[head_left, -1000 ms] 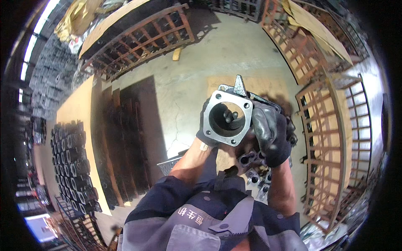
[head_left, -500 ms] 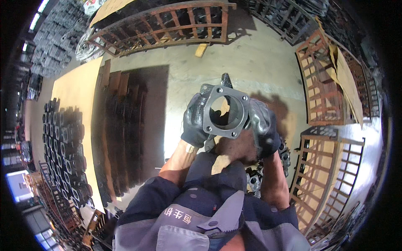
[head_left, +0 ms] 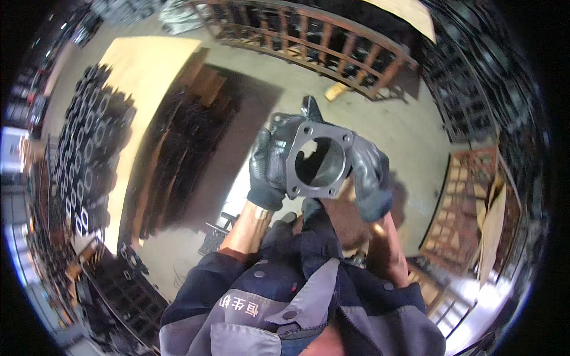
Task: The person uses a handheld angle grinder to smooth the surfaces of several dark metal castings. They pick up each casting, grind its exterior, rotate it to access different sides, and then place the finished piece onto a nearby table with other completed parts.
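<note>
The metal part (head_left: 330, 173) is up in front of the jacket (head_left: 307, 294); the gloved left hand (head_left: 269, 165) grips one side, the gloved right hand (head_left: 369, 178) the other. The hidden fingers I cannot judge. It looks rather heavy, stiff, hardly fragile. Its smooth face may be slippery, so both outer sides seem the better hold.

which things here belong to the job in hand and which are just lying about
In hand: flanged metal part, held between left hand and right hand

Lying about, apparently: rusty slatted rack; yellow block; pale board; rows of dark parts
</note>
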Demonstrator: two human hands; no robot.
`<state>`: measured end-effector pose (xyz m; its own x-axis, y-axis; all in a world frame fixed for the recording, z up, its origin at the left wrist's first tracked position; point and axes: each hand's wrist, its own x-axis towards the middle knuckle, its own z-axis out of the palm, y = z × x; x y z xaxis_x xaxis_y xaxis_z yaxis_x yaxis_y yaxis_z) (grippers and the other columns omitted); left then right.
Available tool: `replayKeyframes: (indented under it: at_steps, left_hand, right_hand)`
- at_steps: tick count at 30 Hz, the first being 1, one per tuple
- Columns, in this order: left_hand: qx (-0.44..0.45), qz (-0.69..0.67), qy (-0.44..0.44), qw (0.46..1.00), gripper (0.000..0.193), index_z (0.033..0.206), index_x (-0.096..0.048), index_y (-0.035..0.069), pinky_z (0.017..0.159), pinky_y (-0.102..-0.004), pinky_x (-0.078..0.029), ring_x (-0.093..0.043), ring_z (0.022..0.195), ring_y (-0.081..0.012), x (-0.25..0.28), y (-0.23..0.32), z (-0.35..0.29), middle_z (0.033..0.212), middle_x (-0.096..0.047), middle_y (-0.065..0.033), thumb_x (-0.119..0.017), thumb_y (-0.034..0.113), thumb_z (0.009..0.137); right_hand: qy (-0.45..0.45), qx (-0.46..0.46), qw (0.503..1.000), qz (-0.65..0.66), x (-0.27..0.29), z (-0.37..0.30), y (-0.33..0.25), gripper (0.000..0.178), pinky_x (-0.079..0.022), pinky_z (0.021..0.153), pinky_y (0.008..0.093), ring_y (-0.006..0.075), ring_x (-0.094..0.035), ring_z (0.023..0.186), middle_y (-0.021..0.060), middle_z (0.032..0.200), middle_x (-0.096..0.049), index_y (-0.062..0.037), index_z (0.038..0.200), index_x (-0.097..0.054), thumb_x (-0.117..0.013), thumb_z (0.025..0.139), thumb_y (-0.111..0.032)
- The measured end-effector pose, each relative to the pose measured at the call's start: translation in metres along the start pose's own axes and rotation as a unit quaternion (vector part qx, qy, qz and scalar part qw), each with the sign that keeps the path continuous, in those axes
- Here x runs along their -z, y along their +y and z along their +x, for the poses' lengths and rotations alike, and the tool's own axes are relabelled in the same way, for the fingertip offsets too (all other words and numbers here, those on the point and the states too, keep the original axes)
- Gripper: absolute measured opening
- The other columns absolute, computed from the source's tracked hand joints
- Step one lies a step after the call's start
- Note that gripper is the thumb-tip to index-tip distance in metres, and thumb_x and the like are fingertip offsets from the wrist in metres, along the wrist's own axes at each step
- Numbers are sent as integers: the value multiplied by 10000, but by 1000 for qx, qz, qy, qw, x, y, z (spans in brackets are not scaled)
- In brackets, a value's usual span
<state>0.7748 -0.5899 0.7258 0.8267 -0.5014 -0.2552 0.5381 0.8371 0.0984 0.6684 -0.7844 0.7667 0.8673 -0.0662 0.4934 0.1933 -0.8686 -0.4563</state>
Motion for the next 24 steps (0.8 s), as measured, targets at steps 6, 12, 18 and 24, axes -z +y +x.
replayKeyframes:
  at_steps: [6, 12, 18, 24]
  left_hand:
    - [-101, 66, 47, 992, 403, 1286, -593, 15, 973, -377, -526, -638, 1103, -244, 16, 20, 42, 1238, -653, -132, -519, 312, 1025]
    - [-177, 132, 93, 971, 371, 1276, -598, 29, 942, -378, -543, -649, 1059, -241, 23, 55, 64, 1211, -655, -117, -548, 282, 1010]
    - [-276, 219, 150, 924, 344, 1266, -602, 44, 911, -380, -560, -661, 1016, -237, 34, 125, 71, 1184, -657, -101, -578, 252, 994]
    - [-209, -7, 167, 963, 294, 1226, -621, 49, 834, -366, -594, -685, 921, -222, 30, 207, 94, 1098, -676, -91, -605, 209, 979]
  right_hand:
    - [-85, 63, 964, 245, -8, 120, -38, 236, -528, 692, 433, 398, -661, 749, 214, 828, -671, 35, 1062, -685, -605, 934, -147]
    - [-182, 110, 942, 260, -66, 188, -40, 274, -518, 637, 454, 394, -663, 715, 226, 828, -671, 34, 1083, -669, -596, 928, -180]
    - [-218, 195, 923, 252, -144, 240, -51, 145, -493, 716, 458, 400, -635, 816, 198, 883, -649, 33, 953, -644, -572, 933, -91]
    - [-297, -9, 909, 293, -221, 283, -33, 401, -510, 837, 370, 263, -656, 944, 175, 1058, -688, 25, 1199, -630, -602, 982, -311]
